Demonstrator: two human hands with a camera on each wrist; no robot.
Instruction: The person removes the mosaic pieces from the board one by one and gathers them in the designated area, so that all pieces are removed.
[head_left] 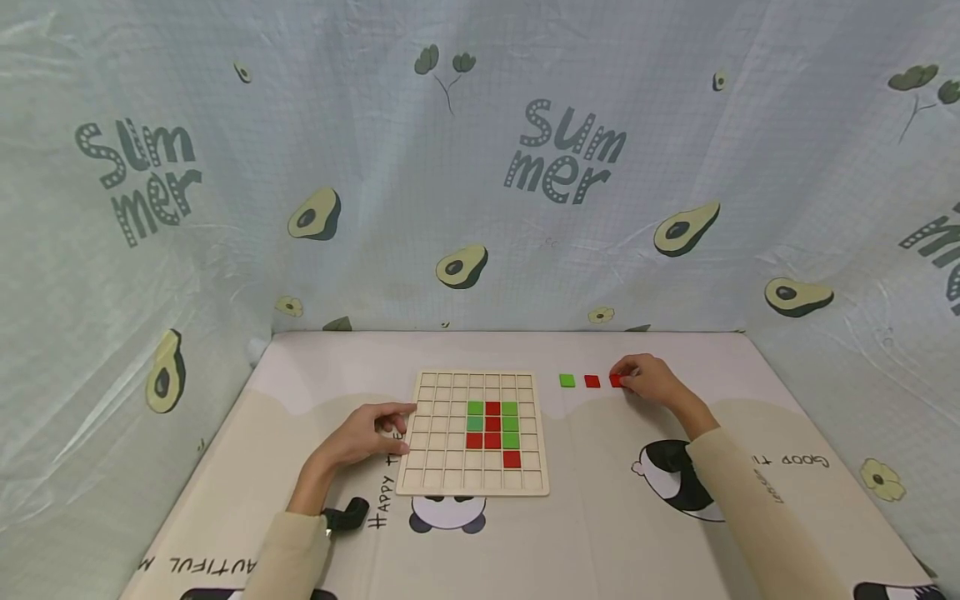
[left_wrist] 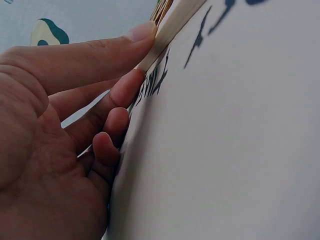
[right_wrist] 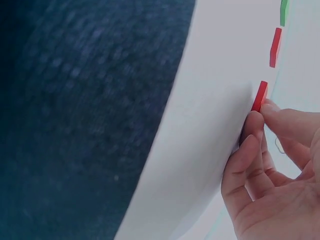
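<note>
Writing first: beyond both your grips the printed sheet reads "summer", broken over two lines and repeated. On the table, black "HAPPY" lettering sits on the near side of your left grip and runs up toward it, the following letters partly hidden by your fingers. "GOOD" lettering lies right of your right grip and nearer you, past the sleeve; the small print by that sleeve is too small to read. Left grip: relaxed, thumb and forefinger spread apart, tips touching the left edge of the wooden board; other fingers loosely bent. Right grip: grasping, thumb and fingers pinching a red tile; right wrist view has one end of it sticking out past your fingertips. Just left of that grip, a second red tile, then a green tile, in line on the table. The board lies flat, just right of your left grip, well left of your right: pale wood, ruled into square cells. Its coloured block, far row first: green, red, green; blue-green, red, green; red, red, green; a single red below the right-hand column.
</note>
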